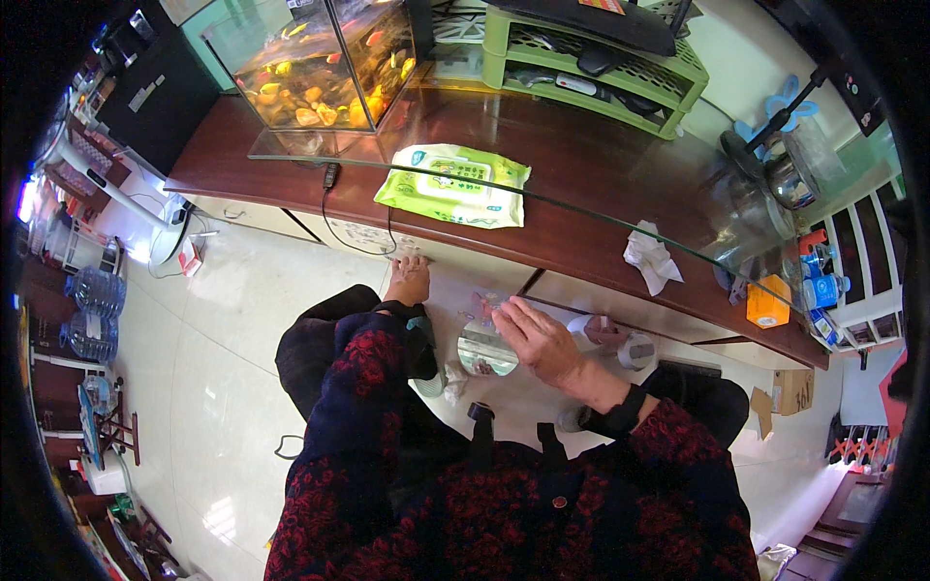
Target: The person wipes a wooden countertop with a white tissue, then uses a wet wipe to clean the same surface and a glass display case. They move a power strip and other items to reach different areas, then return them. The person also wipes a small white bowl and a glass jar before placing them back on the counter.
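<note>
My left hand (408,280) reaches to the pale front of the low cabinet, beneath a looped black cable (356,248); it holds nothing that shows. Just above a round mirror-like disc (488,349) is my right hand (539,343), its fingers extended close together and nothing visible in them. Small coloured figures (483,306) show beside its fingertips. A green and white pack of wipes (454,185) lies on the dark red cabinet top (581,156), with a crumpled white tissue (652,258) farther right. Between my feet, a crumpled whitish thing (455,383) rests on the floor.
A lit fish tank (312,80) stands on the cabinet at the back left. Green plastic shelves (596,72) stand behind the glass edge, and an orange box (768,301) is at the right end. Large water bottles (94,316) stand far left; a cardboard box (792,391) is right.
</note>
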`<state>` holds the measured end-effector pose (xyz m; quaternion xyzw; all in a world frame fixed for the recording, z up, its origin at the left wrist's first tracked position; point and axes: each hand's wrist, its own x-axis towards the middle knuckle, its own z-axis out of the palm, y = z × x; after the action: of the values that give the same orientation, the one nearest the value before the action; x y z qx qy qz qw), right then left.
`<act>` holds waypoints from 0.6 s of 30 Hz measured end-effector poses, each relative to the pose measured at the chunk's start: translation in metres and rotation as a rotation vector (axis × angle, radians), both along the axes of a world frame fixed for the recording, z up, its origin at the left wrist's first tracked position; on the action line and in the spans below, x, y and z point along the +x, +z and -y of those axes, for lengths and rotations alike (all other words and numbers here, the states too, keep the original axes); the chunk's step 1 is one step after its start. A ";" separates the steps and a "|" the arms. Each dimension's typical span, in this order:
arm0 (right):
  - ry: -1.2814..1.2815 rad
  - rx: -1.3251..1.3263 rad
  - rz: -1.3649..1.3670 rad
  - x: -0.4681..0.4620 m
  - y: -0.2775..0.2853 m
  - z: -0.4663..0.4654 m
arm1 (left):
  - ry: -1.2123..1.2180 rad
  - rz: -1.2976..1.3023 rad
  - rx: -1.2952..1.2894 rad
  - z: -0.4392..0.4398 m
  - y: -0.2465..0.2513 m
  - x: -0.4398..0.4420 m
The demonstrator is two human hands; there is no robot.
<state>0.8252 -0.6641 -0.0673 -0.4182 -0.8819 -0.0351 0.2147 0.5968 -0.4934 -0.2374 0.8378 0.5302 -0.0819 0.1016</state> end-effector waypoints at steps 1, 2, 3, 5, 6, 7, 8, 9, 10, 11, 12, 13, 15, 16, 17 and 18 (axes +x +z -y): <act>-0.010 0.031 0.020 0.000 -0.001 0.000 | -0.009 -0.013 -0.019 0.001 -0.001 0.000; -0.022 0.062 0.036 0.000 -0.003 -0.001 | -0.015 -0.008 0.015 0.002 -0.001 0.000; -0.024 0.098 0.061 0.000 -0.004 -0.001 | -0.018 -0.029 0.009 0.003 -0.002 0.001; -0.028 0.158 0.107 -0.001 -0.007 -0.004 | -0.017 -0.038 0.028 0.006 -0.004 0.001; -0.029 0.189 0.120 -0.001 -0.009 -0.006 | -0.014 -0.025 0.053 0.007 -0.006 0.000; -0.032 0.208 0.140 -0.002 -0.011 -0.008 | -0.006 -0.021 0.070 0.008 -0.007 0.000; -0.035 0.228 0.160 -0.003 -0.012 -0.011 | -0.007 0.003 0.092 0.008 -0.008 -0.001; -0.041 0.246 0.177 -0.004 -0.014 -0.015 | -0.004 0.017 0.104 0.008 -0.010 -0.002; -0.049 0.262 0.195 -0.005 -0.015 -0.018 | -0.003 0.031 0.114 0.008 -0.011 -0.003; -0.062 0.275 0.207 -0.006 -0.017 -0.021 | -0.014 0.018 0.098 0.008 -0.011 -0.004; -0.063 0.298 0.215 -0.008 -0.018 -0.025 | -0.024 0.006 0.080 0.009 -0.011 -0.006; -0.069 0.322 0.218 -0.011 -0.020 -0.028 | -0.023 -0.018 0.055 0.009 -0.011 -0.007; -0.075 0.359 0.228 -0.016 -0.022 -0.036 | -0.021 -0.053 -0.040 0.008 -0.008 -0.008; -0.071 0.368 0.232 -0.019 -0.024 -0.040 | -0.008 -0.079 -0.072 0.010 -0.007 -0.010; -0.066 0.373 0.236 -0.024 -0.026 -0.043 | -0.029 -0.107 -0.119 0.011 -0.005 -0.011; -0.053 0.382 0.237 -0.029 -0.028 -0.047 | -0.044 -0.135 -0.143 0.014 -0.003 -0.013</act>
<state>0.7964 -0.6168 -0.0951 -0.3860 -0.8669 -0.2560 0.1840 0.5843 -0.5072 -0.2409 0.8325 0.5101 -0.1780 0.1231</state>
